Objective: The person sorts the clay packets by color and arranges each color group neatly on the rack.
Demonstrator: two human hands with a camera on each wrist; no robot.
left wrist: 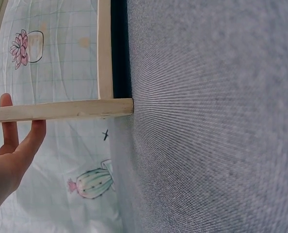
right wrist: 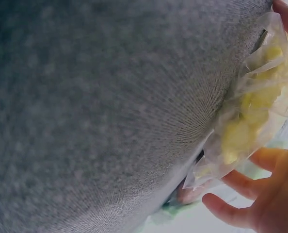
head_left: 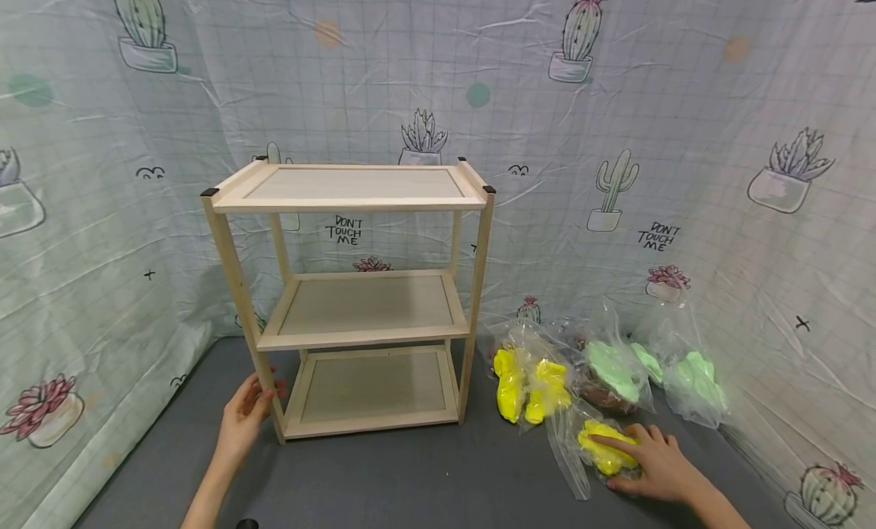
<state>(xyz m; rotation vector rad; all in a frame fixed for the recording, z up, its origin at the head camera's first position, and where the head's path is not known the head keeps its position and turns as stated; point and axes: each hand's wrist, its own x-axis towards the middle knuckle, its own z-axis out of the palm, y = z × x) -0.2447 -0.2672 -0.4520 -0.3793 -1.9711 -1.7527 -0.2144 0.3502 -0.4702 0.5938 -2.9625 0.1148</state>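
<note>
A three-tier wooden shelf rack (head_left: 363,337) stands on the grey mat (head_left: 411,476). My left hand (head_left: 263,388) rests against its front left leg near the bottom. In the left wrist view the fingers (left wrist: 10,133) lie straight behind that leg (left wrist: 61,110). To the right, my right hand (head_left: 626,453) lies over a clear bag of yellow pieces (head_left: 602,449) on the mat. In the right wrist view the bag (right wrist: 246,116) sits between the thumb and the curled fingers (right wrist: 231,211).
More clear bags lie right of the rack: one with yellow pieces (head_left: 530,384), two with pale green pieces (head_left: 612,369) (head_left: 694,381). A cactus-print cloth (head_left: 616,134) walls the mat at the back and both sides. All three shelves hold nothing.
</note>
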